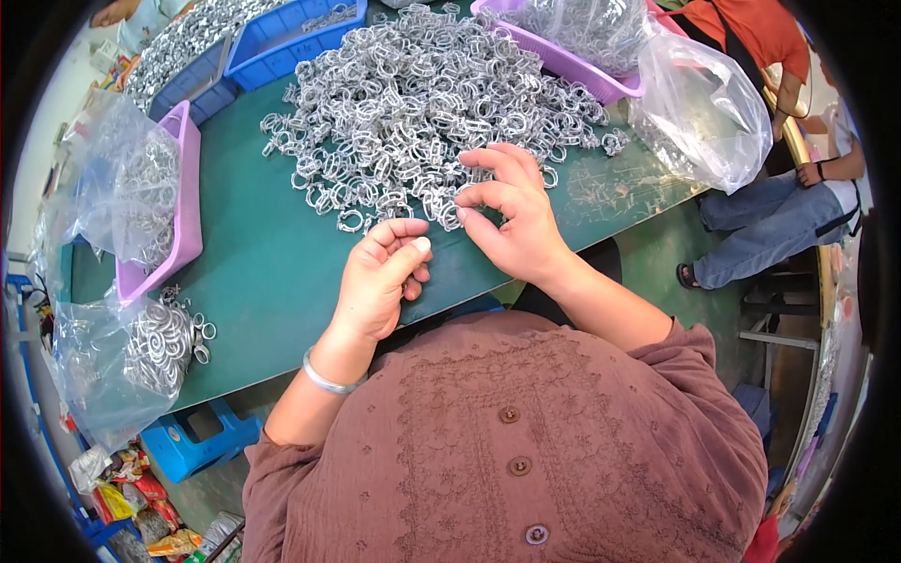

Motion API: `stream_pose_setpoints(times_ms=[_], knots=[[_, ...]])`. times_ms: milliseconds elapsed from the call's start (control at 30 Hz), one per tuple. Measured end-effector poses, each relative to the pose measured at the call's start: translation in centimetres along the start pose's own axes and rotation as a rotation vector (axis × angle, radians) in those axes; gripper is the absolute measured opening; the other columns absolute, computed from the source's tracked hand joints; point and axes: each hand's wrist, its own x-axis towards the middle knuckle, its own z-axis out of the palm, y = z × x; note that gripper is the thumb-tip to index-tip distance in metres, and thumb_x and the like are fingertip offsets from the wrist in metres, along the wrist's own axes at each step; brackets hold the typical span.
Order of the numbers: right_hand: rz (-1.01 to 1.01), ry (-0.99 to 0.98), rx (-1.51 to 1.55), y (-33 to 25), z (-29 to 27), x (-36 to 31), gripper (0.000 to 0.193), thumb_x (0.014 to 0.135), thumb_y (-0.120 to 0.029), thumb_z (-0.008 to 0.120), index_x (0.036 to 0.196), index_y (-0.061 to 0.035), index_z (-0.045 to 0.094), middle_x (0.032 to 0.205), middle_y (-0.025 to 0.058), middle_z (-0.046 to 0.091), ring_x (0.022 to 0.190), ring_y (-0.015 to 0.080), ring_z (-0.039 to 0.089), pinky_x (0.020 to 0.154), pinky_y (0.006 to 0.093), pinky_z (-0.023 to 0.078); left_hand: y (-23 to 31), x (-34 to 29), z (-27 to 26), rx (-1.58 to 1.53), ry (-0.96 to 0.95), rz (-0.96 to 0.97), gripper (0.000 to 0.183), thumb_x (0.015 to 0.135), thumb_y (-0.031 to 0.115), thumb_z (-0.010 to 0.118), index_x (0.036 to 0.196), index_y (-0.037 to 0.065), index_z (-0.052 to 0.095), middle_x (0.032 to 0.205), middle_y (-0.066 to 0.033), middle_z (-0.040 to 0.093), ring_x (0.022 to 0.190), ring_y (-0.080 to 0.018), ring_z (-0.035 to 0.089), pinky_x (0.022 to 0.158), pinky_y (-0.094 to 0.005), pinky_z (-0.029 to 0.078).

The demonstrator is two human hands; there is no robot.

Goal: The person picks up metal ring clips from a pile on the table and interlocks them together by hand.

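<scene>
Head view: silvery ring-shaped metal pieces [422, 103] piled on the green surface [263, 281], toward its far edge.
Left hand [380, 281]: by the near edge, fingers curled, contents hidden.
Right hand [511, 211]: at the pieces, thumb-forefinger gap narrow; cannot tell if holding any.

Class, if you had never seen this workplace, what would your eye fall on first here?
The big heap of silvery rings piled on the green table, upper middle, probably draws the eye first. Next come the person's left hand and right hand by its near edge. A purple tray sits at the left.
</scene>
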Motion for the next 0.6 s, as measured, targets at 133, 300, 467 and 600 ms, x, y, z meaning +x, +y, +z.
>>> stream_pose_setpoints(times_ms=[133,300,467,600], knots=[[-0.09,-0.03,-0.183,0.0,-0.2,0.6,0.009,0.062,-0.006,0.062,0.069,-0.0092,0.058,0.102,0.0059,0.054,0.103,0.0294,0.042,0.086,0.0413,0.031,0.0,0.0,0.9,0.286,0.044,0.136,0.025,0.079,0.007,0.058,0.102,0.004,0.05,0.074,0.0021,0.051,0.056,-0.0035,0.046,0.045,-0.0152,0.034],[-0.078,-0.018,-0.075,0.4,-0.3,1.5,0.007,0.063,-0.007,0.062,0.068,-0.0091,0.057,0.099,0.0046,0.055,0.099,0.0276,0.045,0.085,0.0405,0.031,-0.5,0.8,0.4,0.564,0.054,0.36,0.031,0.076,0.004,0.06,0.105,0.004,0.049,0.073,0.0025,0.051,0.059,-0.0025,0.044,0.05,-0.015,0.034],[0.0,0.006,0.171,0.3,-1.3,2.4,0.005,0.064,-0.005,0.059,0.067,-0.0086,0.057,0.089,0.0034,0.058,0.09,0.0236,0.05,0.082,0.0366,0.034,0.5,0.8,1.7,0.683,0.051,0.513,0.041,0.073,0.003,0.062,0.112,0.004,0.047,0.07,0.0027,0.05,0.063,-0.0036,0.042,0.059,-0.0179,0.036],[0.242,-0.094,0.471,-0.2,-0.7,2.5,0.002,0.067,-0.006,0.058,0.068,-0.0047,0.057,0.08,0.0049,0.058,0.08,0.0191,0.054,0.073,0.0315,0.041,1.0,1.9,1.7,0.72,0.009,0.623,0.037,0.072,0.001,0.063,0.108,0.003,0.053,0.072,0.0027,0.051,0.066,-0.0044,0.045,0.061,-0.0178,0.038]])
